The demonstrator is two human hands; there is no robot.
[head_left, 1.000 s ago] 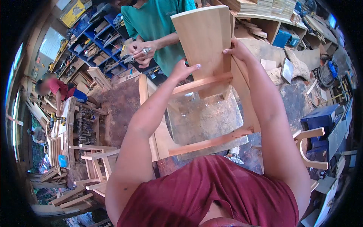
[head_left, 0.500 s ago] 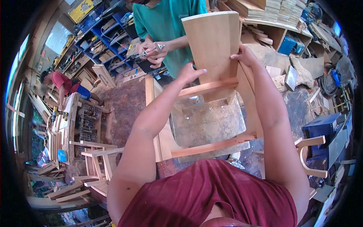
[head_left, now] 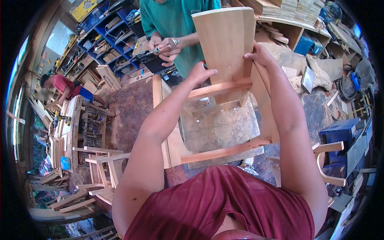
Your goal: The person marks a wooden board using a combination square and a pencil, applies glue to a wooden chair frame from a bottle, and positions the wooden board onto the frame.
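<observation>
A pale, tapered wooden panel (head_left: pixel 226 44) stands upright at the far side of a wooden chair frame (head_left: pixel 224 154). My left hand (head_left: pixel 201 73) grips the panel's left edge, thumb on the near face and fingers mostly hidden behind. On the opposite edge my right hand (head_left: pixel 261 55) is closed the same way, thumb in front. A crossbar (head_left: pixel 220 89) runs across the frame just before the panel's lower part. Facing me, a co-worker in a teal shirt (head_left: pixel 176 20) holds a small metal tool (head_left: pixel 173 41) in both hands.
Chair frames stand on the left (head_left: pixel 106 160) and right (head_left: pixel 330 164). Another person in a red shirt (head_left: pixel 66 86) bends over a workbench (head_left: pixel 76 128). Blue shelves (head_left: pixel 108 36) and stacked boards (head_left: pixel 296 12) line the back. A flat board (head_left: pixel 220 124) shows through the frame.
The panel and my left hand sit slightly higher in view. The co-worker's hands have shifted with the metal tool. My grip on both edges stays the same.
</observation>
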